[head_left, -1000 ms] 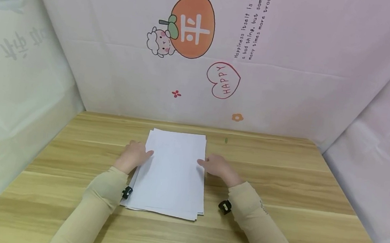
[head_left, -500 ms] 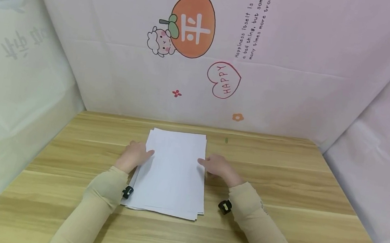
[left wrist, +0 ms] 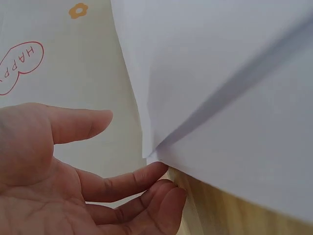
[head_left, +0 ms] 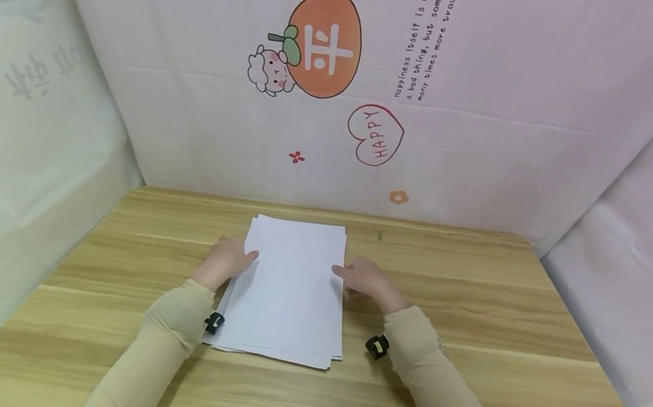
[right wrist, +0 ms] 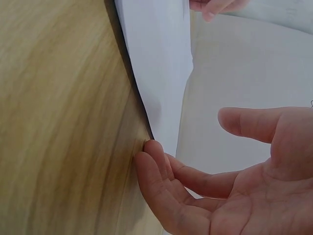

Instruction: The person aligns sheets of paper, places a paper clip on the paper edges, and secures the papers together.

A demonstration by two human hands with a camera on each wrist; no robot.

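A loose stack of white paper (head_left: 290,293) lies on the table, its sheets slightly out of line at the corners and lower edge. My left hand (head_left: 223,263) is at the stack's left side, thumb over the top sheet. In the left wrist view its fingertips (left wrist: 157,170) touch the paper's edge while the thumb stands apart. On the opposite side is my right hand (head_left: 367,279). The right wrist view shows its bent fingertips (right wrist: 154,149) right at the paper's edge, with the thumb raised away from the sheets.
The wood-grain table (head_left: 472,301) runs back to a pale printed cloth (head_left: 478,147), and similar cloth hangs at both sides. A tiny greenish piece (head_left: 380,236) lies right of the stack's far end. Dark wrist devices (head_left: 376,347) hang inside both sleeves.
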